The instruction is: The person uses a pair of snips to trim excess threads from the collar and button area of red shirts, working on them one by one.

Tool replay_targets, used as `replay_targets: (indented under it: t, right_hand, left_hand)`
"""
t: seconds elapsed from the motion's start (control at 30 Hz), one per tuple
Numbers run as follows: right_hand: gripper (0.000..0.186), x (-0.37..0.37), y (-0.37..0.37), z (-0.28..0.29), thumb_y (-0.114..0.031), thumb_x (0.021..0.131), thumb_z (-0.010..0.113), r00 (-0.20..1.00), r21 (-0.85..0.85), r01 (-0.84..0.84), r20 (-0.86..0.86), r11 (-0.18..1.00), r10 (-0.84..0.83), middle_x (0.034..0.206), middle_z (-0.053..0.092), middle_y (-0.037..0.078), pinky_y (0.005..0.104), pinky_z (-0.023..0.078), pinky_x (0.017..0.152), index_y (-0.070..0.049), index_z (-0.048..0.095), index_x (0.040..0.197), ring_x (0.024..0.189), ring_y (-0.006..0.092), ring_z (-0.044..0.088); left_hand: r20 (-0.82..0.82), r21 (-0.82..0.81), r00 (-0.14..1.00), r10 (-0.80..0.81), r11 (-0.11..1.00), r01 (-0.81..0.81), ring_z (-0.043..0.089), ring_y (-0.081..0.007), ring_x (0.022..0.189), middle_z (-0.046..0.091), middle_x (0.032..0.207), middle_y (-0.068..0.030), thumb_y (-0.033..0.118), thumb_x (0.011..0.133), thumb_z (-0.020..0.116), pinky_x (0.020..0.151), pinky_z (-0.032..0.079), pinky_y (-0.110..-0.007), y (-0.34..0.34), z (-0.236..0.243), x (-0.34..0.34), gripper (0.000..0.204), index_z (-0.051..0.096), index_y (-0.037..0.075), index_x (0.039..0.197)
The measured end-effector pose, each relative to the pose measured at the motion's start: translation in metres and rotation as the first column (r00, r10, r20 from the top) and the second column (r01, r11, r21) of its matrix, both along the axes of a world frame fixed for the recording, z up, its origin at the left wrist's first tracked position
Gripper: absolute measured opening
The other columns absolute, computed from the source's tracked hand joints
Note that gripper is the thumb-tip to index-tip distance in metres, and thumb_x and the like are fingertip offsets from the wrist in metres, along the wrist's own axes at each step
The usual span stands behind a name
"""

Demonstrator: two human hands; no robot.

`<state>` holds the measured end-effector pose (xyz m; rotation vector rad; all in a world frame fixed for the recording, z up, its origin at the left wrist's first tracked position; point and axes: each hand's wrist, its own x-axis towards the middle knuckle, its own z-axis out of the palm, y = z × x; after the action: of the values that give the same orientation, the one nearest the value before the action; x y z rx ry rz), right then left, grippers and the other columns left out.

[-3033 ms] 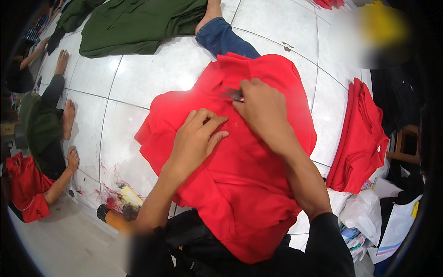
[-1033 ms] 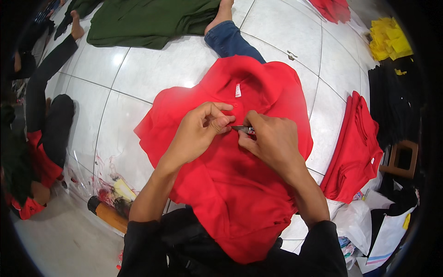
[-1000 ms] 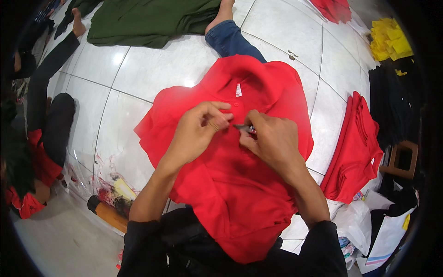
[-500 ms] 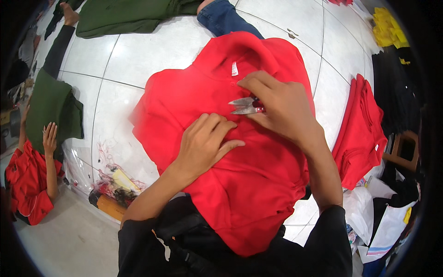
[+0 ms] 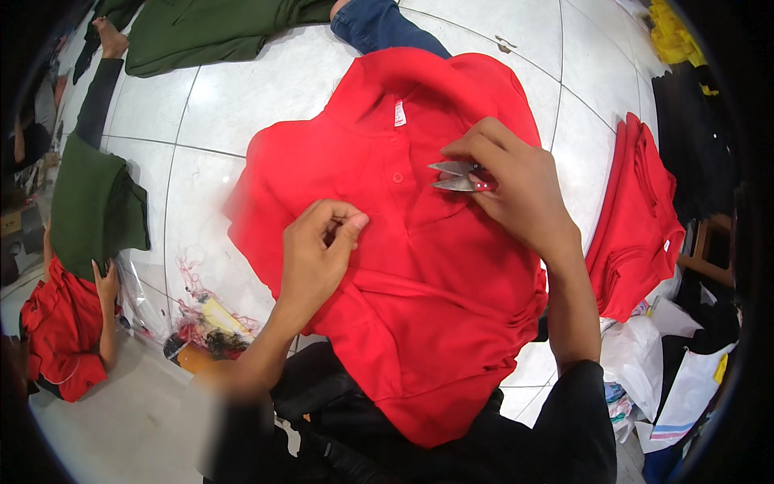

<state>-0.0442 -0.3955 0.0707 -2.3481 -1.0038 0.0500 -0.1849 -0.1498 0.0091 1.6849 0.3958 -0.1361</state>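
At far left, a red-topped co-worker (image 5: 66, 331) is positioned beside a dark green garment (image 5: 98, 202). To the right, tangled thread scraps (image 5: 193, 310) lie on the white tiled floor (image 5: 214, 194). The left hand (image 5: 317, 248) rests on the left portion of the red shirt (image 5: 451, 274), thumb and forefinger pinched together; whether a thread sits between them cannot be determined at this scale. The shirt occupies the centre, spread in front of the person with its collar away and its lower end over the lap. The right hand (image 5: 516, 189), above the shirt's right side, grips metal snips (image 5: 458, 177), blades parted and directed left toward the button placket (image 5: 397, 177). At right, folded red garments (image 5: 633, 222) lie near black garments (image 5: 695, 145).
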Motion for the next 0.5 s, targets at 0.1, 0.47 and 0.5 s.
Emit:
replay_targets:
  t: [0.1,0.47,0.5]
  right_hand:
    - [0.031,0.001,0.0,-0.005,-0.003,0.081,0.08,1.0,0.054,-0.011,0.016,0.998,0.01,0.101,0.064,0.004,0.0399,0.056,0.067,-0.012,0.069,0.109,0.083,0.0252,0.072]
    - [0.029,-0.012,-0.008,0.011,-0.003,0.08,0.077,0.997,-0.064,0.019,0.076,0.998,-0.014,0.101,0.063,0.004,0.0402,0.055,0.064,-0.013,0.069,0.107,0.081,0.0284,0.071]
    - [0.03,-0.02,-0.015,0.019,-0.003,0.08,0.077,0.999,-0.104,-0.001,0.049,0.995,0.006,0.1,0.063,0.004,0.04,0.054,0.062,-0.013,0.069,0.107,0.079,0.0283,0.071]
  left_hand:
    - [0.027,0.163,0.999,0.034,0.986,-0.038,0.067,-0.0137,0.078,0.071,0.094,-0.008,0.005,0.097,0.077,0.068,0.053,-0.029,0.003,0.009,-0.008,0.011,0.073,-0.001,0.104]
    - [0.3,0.69,0.734,-0.609,0.67,0.274,0.063,-0.0277,0.093,0.064,0.105,-0.0085,0.015,0.083,0.086,0.08,0.055,-0.04,-0.013,0.017,0.036,0.043,0.075,0.008,0.124]
    - [0.277,0.694,0.716,-0.641,0.649,0.312,0.063,-0.0275,0.092,0.064,0.104,-0.0083,0.014,0.082,0.086,0.079,0.054,-0.04,-0.011,0.017,0.039,0.043,0.076,0.009,0.123]
